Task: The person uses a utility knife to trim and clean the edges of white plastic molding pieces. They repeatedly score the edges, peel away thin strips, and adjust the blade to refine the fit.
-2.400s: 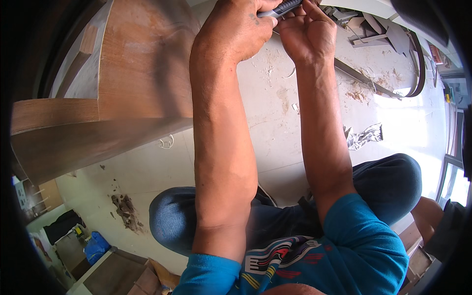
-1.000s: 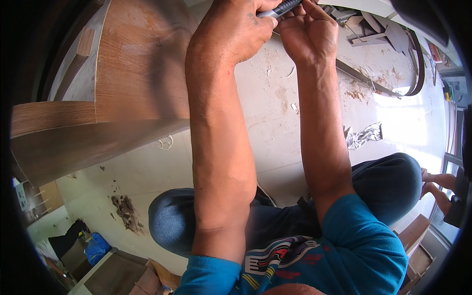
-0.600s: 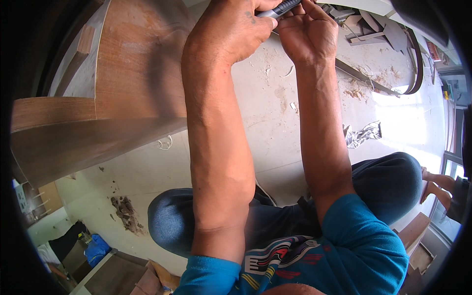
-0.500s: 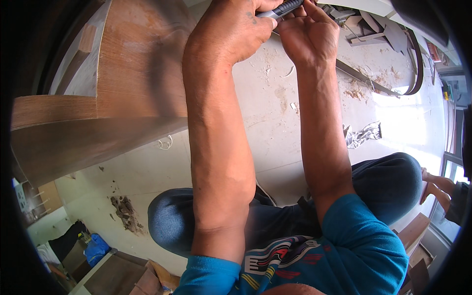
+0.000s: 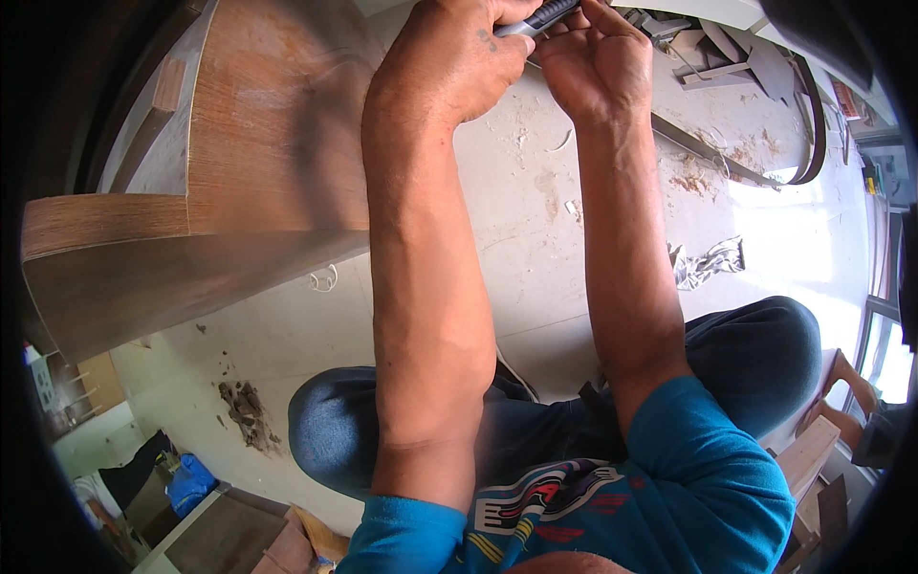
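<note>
My left hand [image 5: 442, 69], at the top of the view, grips a grey and black hand tool [image 5: 541, 21]. Right of it my right hand [image 5: 601, 75] is palm up, its bent fingers reaching to the tool; their tips are partly hidden, so what they pinch is unclear. Both forearms stretch up over my folded, jeans-clad legs. A brown wood-veneered cabinet piece [image 5: 268, 124] stands beside my left arm. Behind my right hand a long dark strip [image 5: 712, 156] curves along the floor.
Offcut boards [image 5: 732, 72] lie at the back right among shavings, with a crumpled cloth [image 5: 708, 263] nearer. Dark debris [image 5: 247, 413] is on the left floor, a blue bag [image 5: 189, 480] farther down. Another person's bare legs [image 5: 846, 402] show at the right rim beside planks [image 5: 803, 450].
My hands stay on the tool, shifting only very slightly. The other person's legs came into fuller view at the right rim and have since moved a little lower.
</note>
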`<state>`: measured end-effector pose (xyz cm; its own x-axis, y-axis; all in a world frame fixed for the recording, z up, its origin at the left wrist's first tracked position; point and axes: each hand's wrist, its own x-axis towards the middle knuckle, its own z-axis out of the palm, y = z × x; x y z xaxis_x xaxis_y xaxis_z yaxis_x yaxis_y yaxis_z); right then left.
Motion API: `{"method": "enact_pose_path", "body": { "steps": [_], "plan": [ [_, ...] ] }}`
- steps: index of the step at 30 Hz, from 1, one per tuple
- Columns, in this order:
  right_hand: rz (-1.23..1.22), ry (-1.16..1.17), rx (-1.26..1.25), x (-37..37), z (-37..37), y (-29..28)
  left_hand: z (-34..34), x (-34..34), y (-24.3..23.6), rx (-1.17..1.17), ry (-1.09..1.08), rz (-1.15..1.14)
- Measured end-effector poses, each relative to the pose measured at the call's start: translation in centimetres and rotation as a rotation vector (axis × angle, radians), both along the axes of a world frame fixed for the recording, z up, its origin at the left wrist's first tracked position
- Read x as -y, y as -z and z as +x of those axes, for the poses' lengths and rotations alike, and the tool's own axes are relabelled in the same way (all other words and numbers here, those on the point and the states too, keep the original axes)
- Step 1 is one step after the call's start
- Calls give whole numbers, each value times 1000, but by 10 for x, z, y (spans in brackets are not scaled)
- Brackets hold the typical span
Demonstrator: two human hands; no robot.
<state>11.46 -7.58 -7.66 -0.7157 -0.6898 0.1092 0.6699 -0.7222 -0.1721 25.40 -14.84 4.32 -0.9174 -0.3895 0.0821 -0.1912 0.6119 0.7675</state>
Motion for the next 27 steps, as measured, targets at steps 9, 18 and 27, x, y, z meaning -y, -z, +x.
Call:
{"method": "enact_pose_path", "body": {
  "steps": [9, 18, 27],
  "plan": [
    [-5, 14, 4, -1, 3, -5, 1, 9, 20, -120, 33, -43],
    [22, -12, 13, -6, 6, -8, 9, 9, 10, -126, 99, -49],
    [-13, -16, -9, -4, 2, -3, 4, -5, 0, 4, -39, -69]
  ]
}}
